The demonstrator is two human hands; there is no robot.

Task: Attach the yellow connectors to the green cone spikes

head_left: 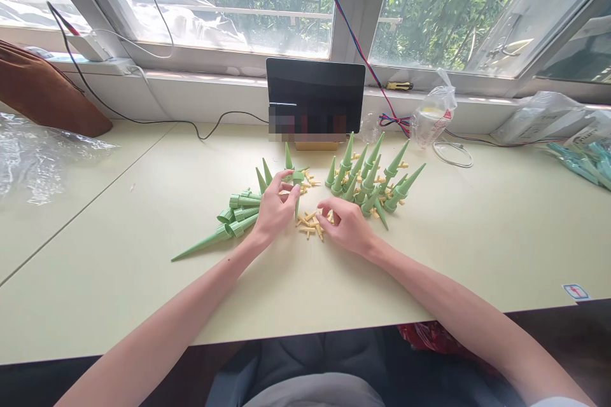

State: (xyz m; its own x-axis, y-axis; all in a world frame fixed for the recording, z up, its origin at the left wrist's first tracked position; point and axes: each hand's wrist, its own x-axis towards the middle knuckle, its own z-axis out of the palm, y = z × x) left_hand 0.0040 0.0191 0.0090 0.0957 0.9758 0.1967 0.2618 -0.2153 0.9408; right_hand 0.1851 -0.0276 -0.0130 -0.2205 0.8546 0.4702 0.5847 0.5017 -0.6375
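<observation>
My left hand [279, 206] pinches a green plastic spike [298, 177], its wide collar up and its point down. Under the fingers of my right hand [346, 222] lies a small pile of yellow plastic connectors [310, 229]. Thumb and index finger of that hand are drawn together at the pile's edge; what is between them is too small to make out. Loose green spikes [243, 213] lie heaped left of my left hand, with a few standing behind it. To the right of my right hand, several green spikes with yellow connectors [370, 181] stand in a cluster.
A dark-screened tablet [315, 95] leans on a brown stand [319, 143] by the window. Behind the cluster are a bagged cup [432, 117], coiled wires [394, 121] and a yellow cutter [400, 86]. Plastic wrap [38, 159] lies left, plastic bags [539, 117] right. A black cable [200, 133] crosses the table.
</observation>
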